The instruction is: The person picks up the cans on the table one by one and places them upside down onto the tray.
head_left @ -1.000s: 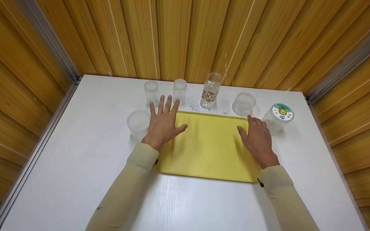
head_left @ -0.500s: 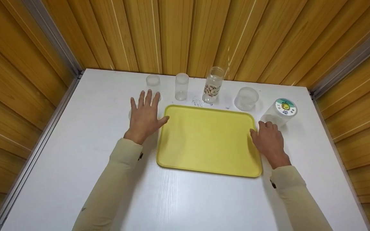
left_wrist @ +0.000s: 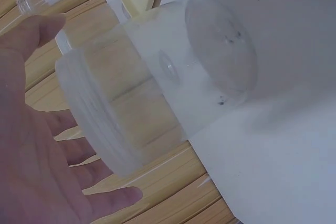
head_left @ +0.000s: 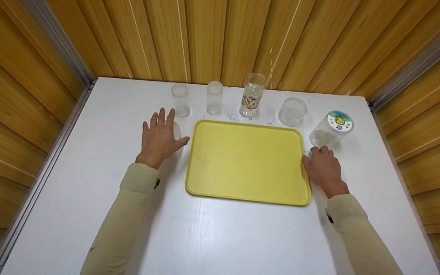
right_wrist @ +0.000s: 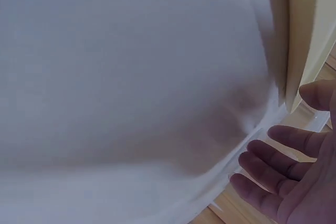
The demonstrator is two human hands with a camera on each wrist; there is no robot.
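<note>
- Left hand (head_left: 158, 141): fingers spread, released, right beside a clear jar (left_wrist: 157, 77); contact is hard to tell.
- Right hand (head_left: 324, 168): fingers loosely bent, grasping nothing, thumb at the edge of the yellow tray (head_left: 246, 162).
- Done, it seems: tray lies flat on the table (head_left: 224, 236).
- Left undone: jar stands left of the tray, ungripped.
</note>
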